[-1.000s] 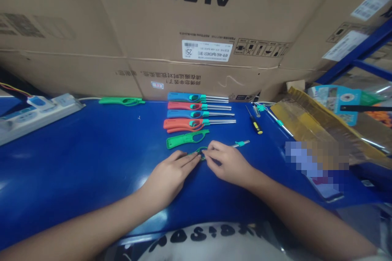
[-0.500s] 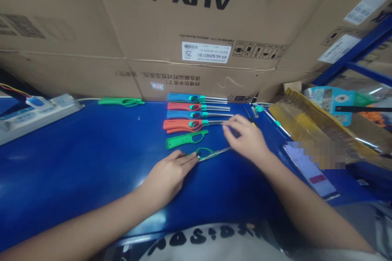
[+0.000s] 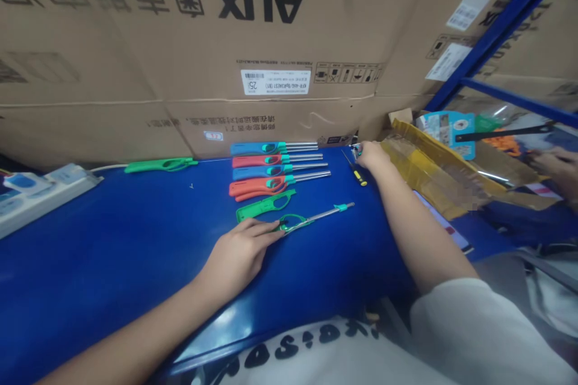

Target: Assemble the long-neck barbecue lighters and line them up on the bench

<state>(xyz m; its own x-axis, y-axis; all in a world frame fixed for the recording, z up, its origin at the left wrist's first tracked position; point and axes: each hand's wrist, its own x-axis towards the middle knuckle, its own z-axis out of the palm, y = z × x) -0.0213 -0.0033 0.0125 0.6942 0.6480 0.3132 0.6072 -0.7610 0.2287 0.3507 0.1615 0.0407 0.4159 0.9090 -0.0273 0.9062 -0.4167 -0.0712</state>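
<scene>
My left hand (image 3: 247, 243) is closed on the handle end of an opened green lighter (image 3: 295, 221), which lies low on the blue table. The lighter's metal tube (image 3: 323, 215) points right, with a teal piece (image 3: 341, 208) near its tip. Just behind it lies a loose green handle half (image 3: 266, 206). At the back right, my right hand (image 3: 374, 155) reaches down with fingers drawn together at some small parts (image 3: 355, 149). Whatever is between those fingertips is too small to make out. Beside that hand lies a yellow and black screwdriver (image 3: 360, 178).
Several blue and red lighters (image 3: 259, 172) lie in a row behind the green pieces. A green handle piece (image 3: 158, 165) and a power strip (image 3: 49, 192) are at left. The large carton (image 3: 203, 84) walls the back. At right are a taped box (image 3: 419, 162), a phone (image 3: 440, 216) and another person's hand (image 3: 557, 165).
My right hand has moved from beside the lighters' metal tips to the small parts at the back right. My left hand stays on the green lighter. The view has turned right.
</scene>
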